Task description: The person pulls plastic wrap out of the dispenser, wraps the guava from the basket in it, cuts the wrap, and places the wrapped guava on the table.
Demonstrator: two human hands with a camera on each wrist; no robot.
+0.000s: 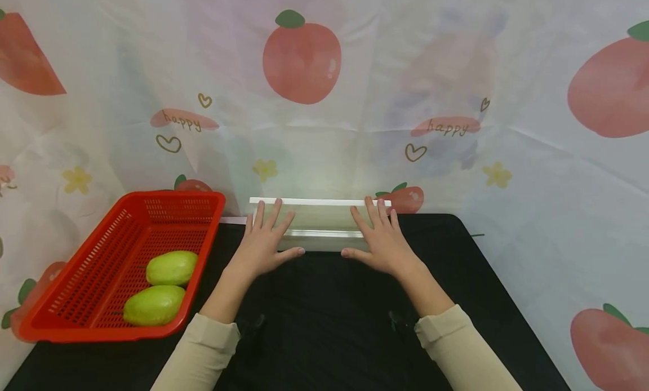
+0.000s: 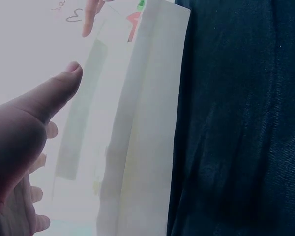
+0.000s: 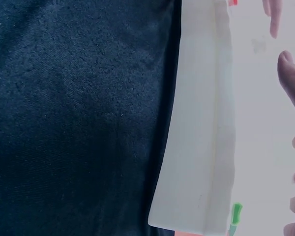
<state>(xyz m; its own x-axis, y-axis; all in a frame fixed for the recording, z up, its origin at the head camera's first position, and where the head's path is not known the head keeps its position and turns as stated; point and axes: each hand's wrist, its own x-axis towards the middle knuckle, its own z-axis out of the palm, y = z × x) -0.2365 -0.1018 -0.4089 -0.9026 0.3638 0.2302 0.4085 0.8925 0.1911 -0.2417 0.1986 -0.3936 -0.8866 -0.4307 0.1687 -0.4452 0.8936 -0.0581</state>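
A long, low, whitish box-like item [image 1: 324, 243] lies across the far edge of the black table, with a bright ridge along it and a white strip [image 1: 319, 201] at its back. My left hand [image 1: 261, 247] is spread over its left end, fingers straight and thumb pointing inward. Mirroring it, my right hand [image 1: 382, 244] is spread over the right end. Neither hand grips anything. From the left wrist, the pale item [image 2: 152, 123] runs lengthwise beside my thumb [image 2: 54, 93]. In the right wrist view the same item [image 3: 196, 123] lies left of my fingers.
On the left of the table stands a red plastic basket [image 1: 118, 332] holding two yellow-green oval fruits [image 1: 154, 305]. Black cloth [image 1: 319, 323] covers the table. Behind it hangs a pale curtain [image 1: 350, 149] printed with fruit, hearts and "happy".
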